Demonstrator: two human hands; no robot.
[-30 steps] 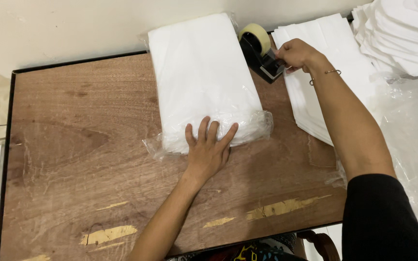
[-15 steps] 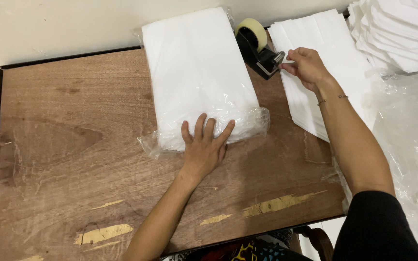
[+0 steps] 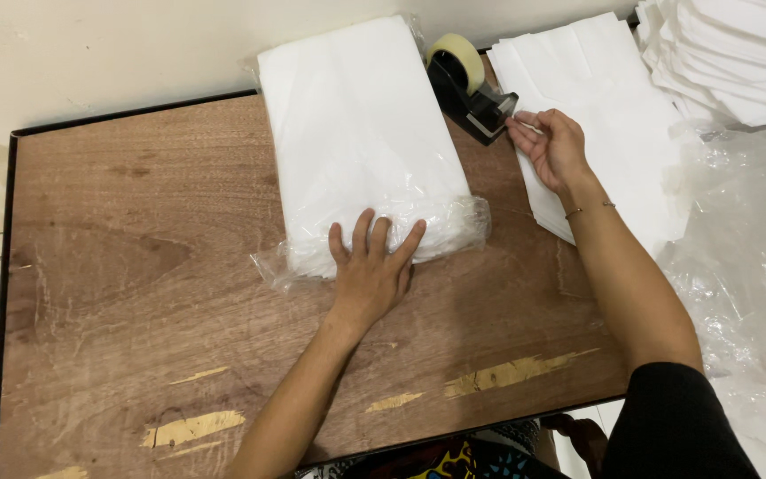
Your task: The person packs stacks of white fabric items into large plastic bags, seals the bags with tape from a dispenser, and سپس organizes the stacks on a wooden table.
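A white folded bundle in a clear plastic bag (image 3: 361, 133) lies lengthwise on the wooden table (image 3: 126, 275). My left hand (image 3: 372, 266) presses flat on the bag's near end, fingers spread over the folded plastic. My right hand (image 3: 553, 146) is just right of a black tape dispenser (image 3: 470, 91) with a roll of clear tape, fingers pinched at its cutter end, apparently on a strip of tape that is too thin to see clearly.
A flat stack of white sheets (image 3: 609, 106) lies under my right hand. More folded white bundles (image 3: 738, 53) are piled at the top right. Crumpled clear plastic (image 3: 746, 266) covers the right side. Tiled floor shows at the left edge.
My right hand has drawn back from the tape dispenser toward the right, fingers pinched. My left hand has stayed pressed on the bag's end.
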